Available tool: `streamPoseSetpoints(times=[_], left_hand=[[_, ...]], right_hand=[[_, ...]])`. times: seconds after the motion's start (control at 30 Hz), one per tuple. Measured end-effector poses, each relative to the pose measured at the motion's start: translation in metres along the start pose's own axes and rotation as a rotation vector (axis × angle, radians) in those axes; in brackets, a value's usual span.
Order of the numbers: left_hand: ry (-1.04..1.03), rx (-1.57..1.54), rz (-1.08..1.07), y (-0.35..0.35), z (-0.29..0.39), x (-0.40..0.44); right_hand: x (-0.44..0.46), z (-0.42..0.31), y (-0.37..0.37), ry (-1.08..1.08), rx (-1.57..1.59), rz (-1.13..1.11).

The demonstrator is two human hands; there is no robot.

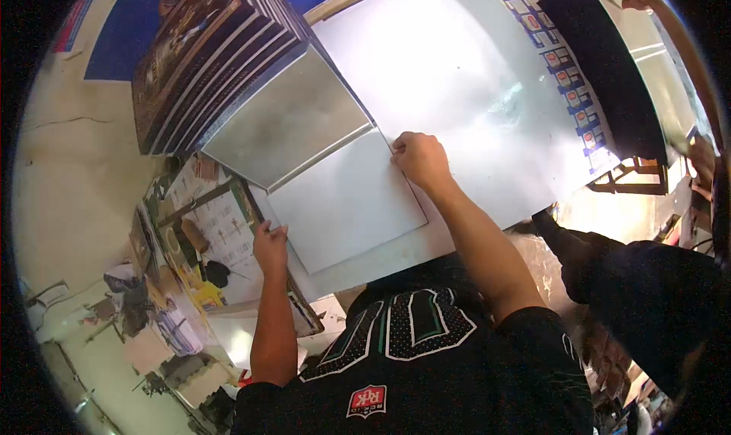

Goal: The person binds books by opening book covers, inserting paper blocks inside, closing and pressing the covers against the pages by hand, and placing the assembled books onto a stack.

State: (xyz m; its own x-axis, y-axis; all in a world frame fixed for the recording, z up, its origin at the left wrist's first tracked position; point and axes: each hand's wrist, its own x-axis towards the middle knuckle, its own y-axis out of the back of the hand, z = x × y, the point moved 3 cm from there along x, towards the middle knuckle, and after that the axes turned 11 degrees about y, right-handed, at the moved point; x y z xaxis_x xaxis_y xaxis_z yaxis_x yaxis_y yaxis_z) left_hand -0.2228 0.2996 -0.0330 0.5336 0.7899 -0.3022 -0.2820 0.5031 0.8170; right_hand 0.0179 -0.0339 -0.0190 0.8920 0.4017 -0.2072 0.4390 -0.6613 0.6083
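Observation:
An opened hardcover case (350, 199) lies on the work surface in front of me. Its upper panel (293, 115) is silvery grey, its lower panel is plain white, and a narrow spine strip runs between them. At the case's right edge, the fingers of my right hand (421, 161) are closed in a pinch on the dark rim. My left hand (270, 248) is beside the white panel's left edge, finger and thumb apart; whether it touches the panel is hard to see.
Several thick, dark patterned covers (205, 62) are stacked at upper left. A large white sheet (449, 62) and a printed sheet (575, 92) spread to the right, with a black object (609, 69) beyond. Another person's dark sleeve (624, 275) is close on my right. Tools and papers lie lower left.

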Motion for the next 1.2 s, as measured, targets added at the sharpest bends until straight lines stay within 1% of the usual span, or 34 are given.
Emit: streamPoseSetpoints(times=[0.07,0.1,0.17,0.2,0.23,0.27,0.3,0.33,0.37,0.4,0.43,0.47,0.5,0.53,0.57,0.6,0.63,0.67,0.7,0.73,0.8,0.83,0.87,0.9,0.93,1.0,1.03,1.07,1.13,1.2], left_hand=[[0.093,0.027,-0.012,0.002,0.007,-0.005],[0.098,0.027,-0.007,0.001,0.002,-0.003],[0.13,-0.118,-0.053,0.0,-0.011,0.003],[0.139,-0.134,-0.027,0.005,-0.003,-0.001],[0.107,-0.062,0.024,0.007,0.006,-0.009],[0.08,0.008,0.076,0.009,0.019,-0.02],[0.107,-0.07,0.151,0.008,0.033,-0.032],[0.005,0.045,0.229,0.005,0.047,-0.045],[-0.087,0.167,0.305,0.002,0.06,-0.06],[-0.239,0.201,0.247,-0.005,0.076,-0.076],[-0.385,0.239,0.193,-0.013,0.089,-0.092],[-0.407,0.231,0.037,-0.026,0.093,-0.104],[-0.436,0.22,-0.119,-0.037,0.095,-0.115],[-0.421,0.199,-0.085,-0.039,0.093,-0.125],[-0.452,0.226,-0.089,-0.043,0.09,-0.137],[-0.487,0.254,-0.094,-0.044,0.088,-0.145],[-0.483,0.234,-0.069,-0.042,0.084,-0.148],[-0.5,0.24,-0.102,-0.041,0.079,-0.152],[-0.517,0.248,-0.138,-0.04,0.075,-0.155],[-0.514,0.235,-0.126,-0.039,0.071,-0.157],[-0.619,0.258,-0.044,-0.039,0.061,-0.16],[-0.617,0.247,-0.034,-0.04,0.054,-0.158],[-0.668,0.24,-0.02,-0.042,0.048,-0.155],[-0.717,0.233,-0.006,-0.04,0.043,-0.154],[-0.711,0.222,0.004,-0.037,0.04,-0.154],[-0.817,0.172,0.007,-0.027,0.041,-0.152],[-0.822,0.168,0.01,-0.026,0.036,-0.149],[-0.841,0.22,-0.019,-0.029,0.031,-0.146],[-0.859,0.261,-0.051,-0.028,0.027,-0.14],[-0.95,0.415,-0.197,-0.029,0.023,-0.136]], right_hand=[[0.002,-0.001,0.001,-0.001,-0.031,-0.029],[0.004,-0.003,0.001,0.009,-0.066,-0.054],[0.007,0.002,-0.004,0.038,-0.073,-0.071],[0.01,-0.004,-0.001,0.068,-0.083,-0.089],[0.013,-0.009,0.002,0.057,-0.176,-0.228],[0.017,-0.023,0.009,0.095,-0.187,-0.236],[0.023,-0.037,0.019,0.139,-0.151,-0.134],[0.032,-0.048,0.026,0.183,-0.111,-0.034],[0.056,-0.051,0.025,0.267,0.022,0.028],[0.077,-0.064,0.031,0.454,0.137,0.21],[0.099,-0.074,0.03,0.501,0.195,0.272],[0.114,-0.084,0.03,0.547,0.256,0.331],[0.122,-0.093,0.028,0.526,0.284,0.194],[0.129,-0.101,0.029,0.499,0.305,0.063],[0.136,-0.097,0.023,0.563,0.176,0.025],[0.133,-0.108,0.026,0.595,0.165,0.017],[0.128,-0.114,0.028,0.515,0.207,-0.018],[0.124,-0.118,0.029,0.427,0.247,-0.053],[0.129,-0.113,0.025,0.45,0.235,-0.025],[0.132,-0.105,0.023,0.464,0.225,-0.028],[0.12,-0.112,0.027,0.505,0.216,-0.003],[0.11,-0.112,0.032,0.471,0.172,0.02],[0.1,-0.108,0.032,0.484,0.163,0.019],[0.092,-0.098,0.034,0.475,0.268,0.084],[0.081,-0.088,0.038,0.463,0.375,0.145],[0.044,-0.076,0.057,0.409,0.261,0.229],[0.025,-0.061,0.063,0.397,0.25,0.3],[0.005,-0.046,0.069,0.382,0.237,0.371],[-0.032,-0.018,0.083,0.172,0.176,0.433],[-0.06,0.012,0.087,0.176,0.357,0.477]])
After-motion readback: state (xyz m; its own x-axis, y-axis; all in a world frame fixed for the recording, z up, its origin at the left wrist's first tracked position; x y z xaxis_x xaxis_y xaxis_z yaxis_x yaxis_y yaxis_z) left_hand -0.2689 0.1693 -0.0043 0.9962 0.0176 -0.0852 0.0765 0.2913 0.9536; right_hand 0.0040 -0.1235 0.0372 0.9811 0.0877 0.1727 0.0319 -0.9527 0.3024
